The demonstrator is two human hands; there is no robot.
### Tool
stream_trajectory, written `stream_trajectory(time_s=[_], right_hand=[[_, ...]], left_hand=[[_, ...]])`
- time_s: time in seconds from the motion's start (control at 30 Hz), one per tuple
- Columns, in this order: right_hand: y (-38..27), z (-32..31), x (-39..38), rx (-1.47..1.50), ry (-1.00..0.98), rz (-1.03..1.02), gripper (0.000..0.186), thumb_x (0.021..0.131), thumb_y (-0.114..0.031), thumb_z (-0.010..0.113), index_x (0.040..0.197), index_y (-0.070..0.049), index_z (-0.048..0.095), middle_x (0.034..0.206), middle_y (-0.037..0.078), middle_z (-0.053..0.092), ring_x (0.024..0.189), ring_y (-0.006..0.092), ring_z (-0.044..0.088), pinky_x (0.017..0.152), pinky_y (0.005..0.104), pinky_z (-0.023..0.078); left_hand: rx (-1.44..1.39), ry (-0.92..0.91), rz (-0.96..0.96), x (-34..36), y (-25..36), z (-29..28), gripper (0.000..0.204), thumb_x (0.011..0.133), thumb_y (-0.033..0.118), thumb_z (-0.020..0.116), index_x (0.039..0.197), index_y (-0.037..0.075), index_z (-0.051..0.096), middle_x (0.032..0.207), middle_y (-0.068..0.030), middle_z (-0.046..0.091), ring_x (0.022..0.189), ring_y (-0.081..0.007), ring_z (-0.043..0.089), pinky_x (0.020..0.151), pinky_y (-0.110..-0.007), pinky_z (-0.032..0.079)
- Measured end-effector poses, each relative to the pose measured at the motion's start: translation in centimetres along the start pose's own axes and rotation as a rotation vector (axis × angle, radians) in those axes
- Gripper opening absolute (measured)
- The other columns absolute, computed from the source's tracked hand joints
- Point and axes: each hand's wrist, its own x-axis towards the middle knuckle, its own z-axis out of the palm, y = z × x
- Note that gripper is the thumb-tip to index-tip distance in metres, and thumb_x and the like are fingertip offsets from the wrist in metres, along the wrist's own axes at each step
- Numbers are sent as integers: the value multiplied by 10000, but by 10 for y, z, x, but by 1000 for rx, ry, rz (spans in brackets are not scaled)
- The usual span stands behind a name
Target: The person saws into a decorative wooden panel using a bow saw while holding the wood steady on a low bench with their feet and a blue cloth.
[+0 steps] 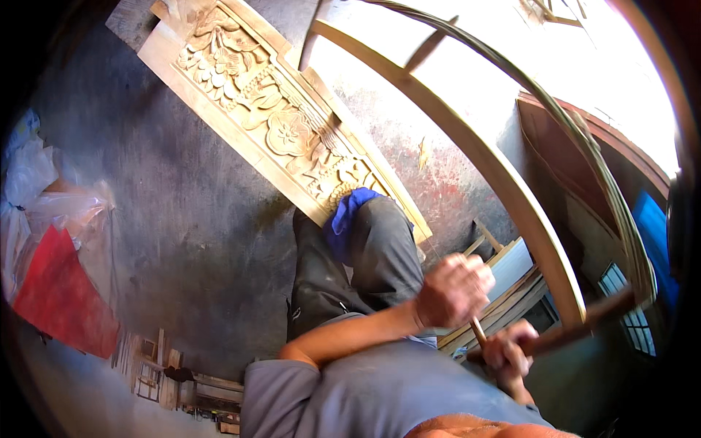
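A large wooden frame saw arches across the right side, with a curved pale beam and a twisted cord outside it. A short toggle stick crosses between them near the top. My right hand is wrapped round the inner end of the saw's dark end bar. Just above it my left hand is closed, slightly blurred, at the top of a thin wooden peg. I cannot make out the saw's blade. A carved wooden panel with flower reliefs lies slantwise in front of my knees.
A blue cloth is draped by my knee at the panel's near end. Clear plastic bags and a red sheet are at the left. Wood pieces are stacked at the right. More timber stands at the lower left.
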Motion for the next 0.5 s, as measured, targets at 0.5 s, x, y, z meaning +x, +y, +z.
stream_trajectory(time_s=[0.5], right_hand=[[63,48,116,79,58,50,104,928,-85,654,909,-54,557,720,43,565,566,122,533,484,260,419]], left_hand=[[35,69,47,19,-122,-30,100,849,129,609,783,112,682,782,-84,688,735,-298,670,714,-431,520]])
